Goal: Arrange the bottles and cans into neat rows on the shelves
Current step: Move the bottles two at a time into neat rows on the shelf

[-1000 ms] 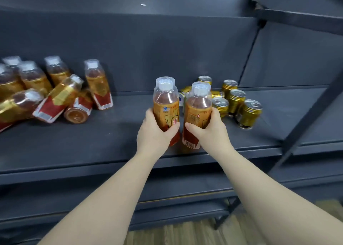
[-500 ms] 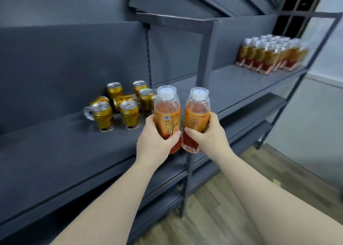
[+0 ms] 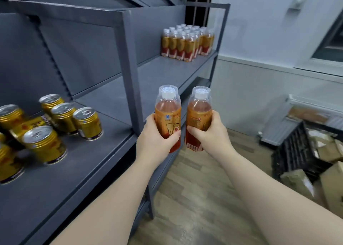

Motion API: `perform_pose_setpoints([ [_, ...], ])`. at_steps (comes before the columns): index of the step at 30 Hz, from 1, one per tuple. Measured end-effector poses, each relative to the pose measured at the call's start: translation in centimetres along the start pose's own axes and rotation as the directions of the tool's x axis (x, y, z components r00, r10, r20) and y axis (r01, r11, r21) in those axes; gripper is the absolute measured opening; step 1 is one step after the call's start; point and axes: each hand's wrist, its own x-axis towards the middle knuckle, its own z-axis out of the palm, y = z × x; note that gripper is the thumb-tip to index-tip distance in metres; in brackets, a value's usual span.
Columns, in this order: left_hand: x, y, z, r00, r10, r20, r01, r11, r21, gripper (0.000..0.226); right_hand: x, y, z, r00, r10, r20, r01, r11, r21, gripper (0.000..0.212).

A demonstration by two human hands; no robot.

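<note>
Close in front of the person, just off the front edge of the near shelf (image 3: 92, 161), the left hand (image 3: 157, 138) wraps its fingers and thumb round the lower half of one drink bottle (image 3: 168, 111), and the right hand (image 3: 209, 135) grips a second drink bottle (image 3: 199, 112) the same way. Both bottles are upright with white caps on top, side by side and nearly touching, held in the air over the wooden floor (image 3: 194, 189) and not set on anything. To the left, on the near shelf, a loose cluster of gold cans (image 3: 61, 116) stands unsorted, at least one lying on its side. Past the grey upright post (image 3: 131, 68) the next shelf bay (image 3: 148, 81) runs away bare, and at its far end a tidy block of matching bottles (image 3: 187, 42) stands in rows. That block lies ahead of and above the hands, beyond the post, its bottles' long axes vertical like the held pair. The shelving runs along the person's left, so the left hand looks nearer the shelf, and both bottles probably go down upright beside the block's near edge.
</note>
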Motion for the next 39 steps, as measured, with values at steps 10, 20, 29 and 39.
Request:
perform_pose_setpoints([
  [10,2.7,1.9,6.1,0.986,0.051,0.156,-0.047,0.998,-0.031,0.074,0.8,3.2,-4.7,0.982,0.099,-0.161,-0.105,0.994,-0.032,0.058],
  [20,7.5,5.0,13.3,0.979,0.072,0.19,-0.073,0.997,-0.001,0.077,7.4,6.4,-9.3,0.972,0.098,-0.213,-0.105,0.994,-0.018,0.065],
  [29,12.6,9.2,19.4,0.995,0.054,0.086,-0.054,0.999,-0.003,0.073,15.5,8.9,-13.8,0.986,0.067,-0.15,-0.065,0.998,0.015,0.063],
  [39,17.8,11.7,27.0,0.991,0.067,0.119,-0.065,0.998,-0.021,0.075,23.0,12.8,-17.9,0.982,0.085,-0.171,-0.087,0.996,-0.003,0.066],
])
